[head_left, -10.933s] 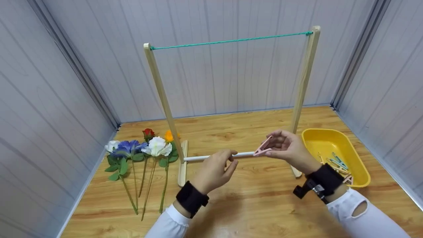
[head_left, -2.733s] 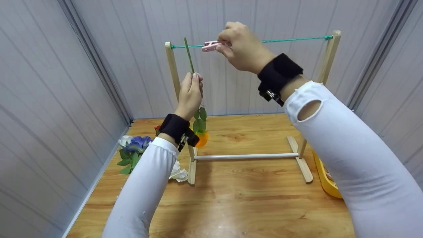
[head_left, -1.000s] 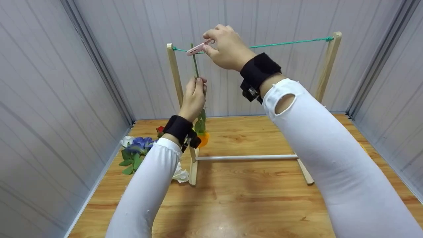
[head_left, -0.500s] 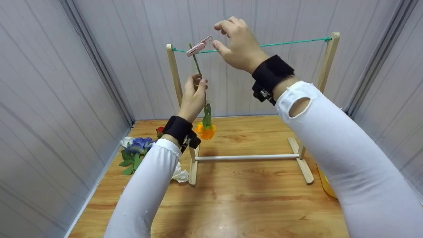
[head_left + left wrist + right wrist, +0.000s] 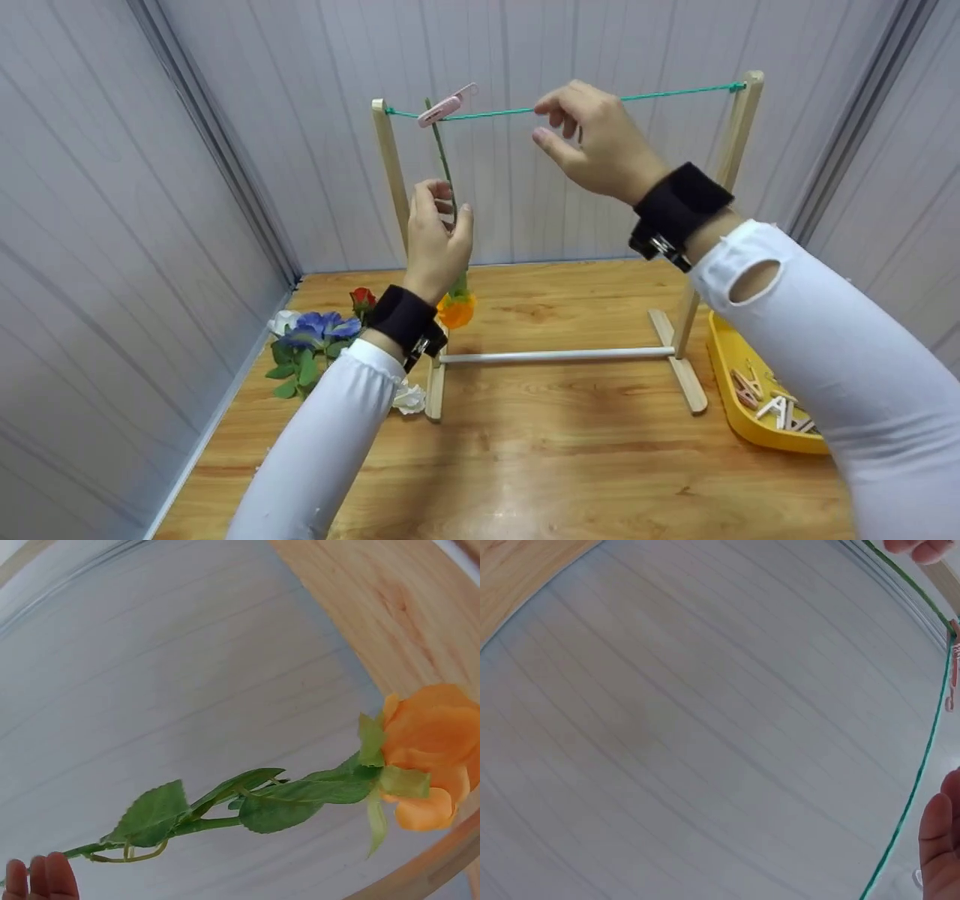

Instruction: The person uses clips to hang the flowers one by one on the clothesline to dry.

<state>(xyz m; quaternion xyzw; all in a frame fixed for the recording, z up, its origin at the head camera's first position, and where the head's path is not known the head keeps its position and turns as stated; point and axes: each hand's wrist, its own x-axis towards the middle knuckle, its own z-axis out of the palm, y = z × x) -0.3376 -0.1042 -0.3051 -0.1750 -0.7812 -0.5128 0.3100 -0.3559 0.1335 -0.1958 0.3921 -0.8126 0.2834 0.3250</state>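
An artificial orange rose (image 5: 431, 742) hangs upside down, its green stem (image 5: 442, 156) nipped near the end by a pink clothespin (image 5: 440, 110) on the green string (image 5: 495, 114). My left hand (image 5: 439, 244) is around the lower stem, thumb and fingers spread apart; it hides part of the stem and leaves in the head view. My right hand (image 5: 600, 139) is off to the right of the clothespin, close to the string, with fingers loosely bent and nothing in them. In the right wrist view, the string (image 5: 928, 750) runs past its fingertips (image 5: 935, 829).
The string spans two wooden posts (image 5: 739, 142) joined low by a white rod (image 5: 555, 355). A blue flower (image 5: 322, 327), a red rose (image 5: 363, 298) and white flowers (image 5: 409, 397) lie at left. At right a yellow basin (image 5: 739, 420) holds several clothespins (image 5: 784, 411).
My right hand has let go of the pink clothespin, which stays on the string and stem, and has drawn back right and down. My left hand has loosened from the stem and lowered slightly.
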